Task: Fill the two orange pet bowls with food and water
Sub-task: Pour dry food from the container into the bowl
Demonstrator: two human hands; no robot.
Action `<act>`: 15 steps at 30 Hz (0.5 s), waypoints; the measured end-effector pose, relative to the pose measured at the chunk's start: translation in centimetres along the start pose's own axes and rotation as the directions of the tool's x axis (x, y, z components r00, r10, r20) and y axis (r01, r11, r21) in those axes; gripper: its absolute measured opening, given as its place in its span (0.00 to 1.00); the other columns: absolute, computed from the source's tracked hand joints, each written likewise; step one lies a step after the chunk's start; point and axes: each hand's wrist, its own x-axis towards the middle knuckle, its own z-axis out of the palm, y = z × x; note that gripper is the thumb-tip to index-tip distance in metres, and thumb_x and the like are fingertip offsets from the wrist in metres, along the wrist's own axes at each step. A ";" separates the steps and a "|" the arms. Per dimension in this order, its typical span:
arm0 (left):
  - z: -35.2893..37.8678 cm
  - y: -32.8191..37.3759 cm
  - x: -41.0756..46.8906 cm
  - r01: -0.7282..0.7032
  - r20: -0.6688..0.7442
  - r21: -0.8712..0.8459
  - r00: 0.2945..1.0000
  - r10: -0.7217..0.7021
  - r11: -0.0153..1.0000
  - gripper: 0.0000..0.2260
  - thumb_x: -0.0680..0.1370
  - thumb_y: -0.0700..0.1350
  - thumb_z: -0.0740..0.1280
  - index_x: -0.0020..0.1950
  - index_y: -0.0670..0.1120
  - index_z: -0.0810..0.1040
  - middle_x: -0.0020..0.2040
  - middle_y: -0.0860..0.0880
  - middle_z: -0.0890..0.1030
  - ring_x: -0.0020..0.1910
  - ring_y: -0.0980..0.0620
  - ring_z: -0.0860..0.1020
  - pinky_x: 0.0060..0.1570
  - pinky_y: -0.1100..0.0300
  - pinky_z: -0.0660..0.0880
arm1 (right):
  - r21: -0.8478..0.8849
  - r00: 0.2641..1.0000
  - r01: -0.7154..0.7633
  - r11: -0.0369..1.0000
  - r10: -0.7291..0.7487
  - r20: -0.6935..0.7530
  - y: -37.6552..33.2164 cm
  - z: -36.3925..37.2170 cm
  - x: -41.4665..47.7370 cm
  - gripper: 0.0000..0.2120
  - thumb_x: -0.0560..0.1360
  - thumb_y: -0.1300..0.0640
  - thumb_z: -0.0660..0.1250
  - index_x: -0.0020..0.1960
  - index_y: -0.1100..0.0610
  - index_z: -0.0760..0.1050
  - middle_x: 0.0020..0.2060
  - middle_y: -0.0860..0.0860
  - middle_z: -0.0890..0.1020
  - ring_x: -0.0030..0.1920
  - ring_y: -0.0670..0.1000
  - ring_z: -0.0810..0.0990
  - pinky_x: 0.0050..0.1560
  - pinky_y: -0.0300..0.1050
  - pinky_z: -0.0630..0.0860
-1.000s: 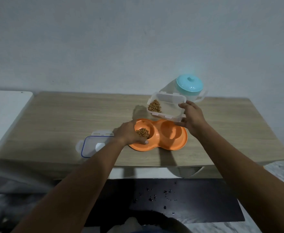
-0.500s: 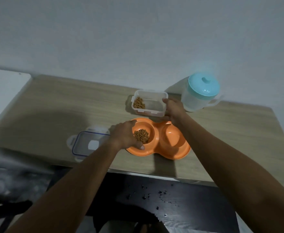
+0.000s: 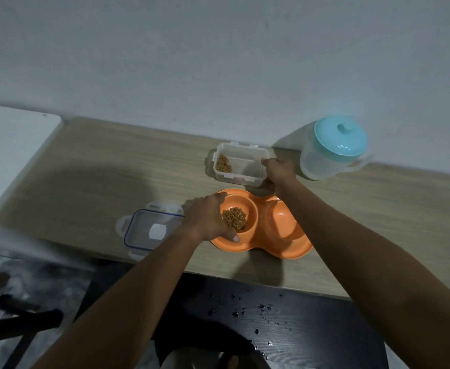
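The orange double pet bowl (image 3: 285,247) sits near the table's front edge. Its left well holds brown kibble (image 3: 234,218); its right well (image 3: 283,222) looks empty. My left hand (image 3: 208,218) grips the bowl's left rim, thumb on the near edge. Behind the bowl a clear food container (image 3: 241,163) stands upright on the table with a little kibble at its left end. My right hand (image 3: 278,170) holds the container's right end. A clear water jug with a turquoise lid (image 3: 333,150) stands to the right of the container.
The container's blue-rimmed clear lid (image 3: 149,230) lies flat left of the bowl. The wooden table (image 3: 99,166) meets a grey wall behind. A white surface (image 3: 8,145) adjoins at the left. A dark floor with scattered specks (image 3: 258,312) lies below the front edge.
My right hand has lowered the food container from its tilt over the bowl and set it upright on the table behind. My left hand stays on the bowl's rim. The view has shifted.
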 end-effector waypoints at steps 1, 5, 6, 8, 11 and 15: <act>0.0 0.1 0.0 0.001 0.002 0.003 1.000 -0.001 1.000 0.56 0.54 0.58 0.85 0.78 0.49 0.65 0.69 0.46 0.77 0.67 0.44 0.75 0.64 0.50 0.73 | -0.002 1.000 -0.002 1.000 0.002 0.005 0.1 0.1 0.2 0.09 0.72 0.49 0.73 0.43 0.55 0.80 0.45 0.59 0.84 0.43 0.60 0.83 0.52 0.66 0.83; -0.2 0.4 0.0 0.010 -0.001 0.083 1.000 -0.010 0.997 0.57 0.54 0.62 0.83 0.79 0.50 0.63 0.69 0.46 0.77 0.67 0.43 0.75 0.66 0.46 0.72 | -0.013 1.000 0.005 1.000 -0.005 0.015 0.7 0.5 0.9 0.10 0.70 0.47 0.72 0.45 0.53 0.80 0.45 0.58 0.83 0.48 0.62 0.83 0.53 0.64 0.84; -0.3 0.5 0.0 0.013 0.001 0.111 1.000 -0.013 0.994 0.58 0.54 0.63 0.83 0.79 0.50 0.63 0.69 0.46 0.77 0.66 0.43 0.75 0.65 0.45 0.72 | -0.011 1.000 0.012 1.000 -0.012 0.020 1.0 0.4 1.0 0.11 0.69 0.47 0.72 0.47 0.53 0.80 0.45 0.58 0.83 0.48 0.61 0.83 0.52 0.62 0.84; -0.3 0.7 -0.1 0.026 0.005 0.154 1.000 -0.027 0.988 0.58 0.54 0.64 0.82 0.79 0.50 0.63 0.69 0.47 0.77 0.67 0.43 0.75 0.65 0.45 0.72 | -0.035 0.999 0.032 0.999 -0.031 0.018 0.9 0.0 -0.2 0.17 0.69 0.46 0.71 0.54 0.53 0.81 0.46 0.57 0.83 0.48 0.60 0.82 0.51 0.59 0.82; -0.6 1.6 -0.3 0.048 0.027 0.210 0.998 -0.054 0.977 0.56 0.54 0.63 0.82 0.78 0.49 0.64 0.68 0.47 0.77 0.66 0.42 0.75 0.63 0.45 0.73 | -0.117 0.991 0.126 0.985 -0.130 -0.034 0.5 -1.4 -3.1 0.20 0.74 0.46 0.70 0.63 0.54 0.79 0.53 0.53 0.83 0.54 0.55 0.80 0.57 0.50 0.78; -0.8 3.5 -0.2 0.135 0.065 0.277 0.985 -0.159 0.951 0.51 0.47 0.62 0.81 0.67 0.50 0.70 0.61 0.48 0.79 0.59 0.42 0.79 0.55 0.44 0.77 | -0.100 0.921 0.313 0.945 -0.327 -0.210 0.9 -4.4 -5.8 0.15 0.78 0.51 0.68 0.62 0.55 0.80 0.57 0.52 0.84 0.58 0.53 0.81 0.59 0.47 0.76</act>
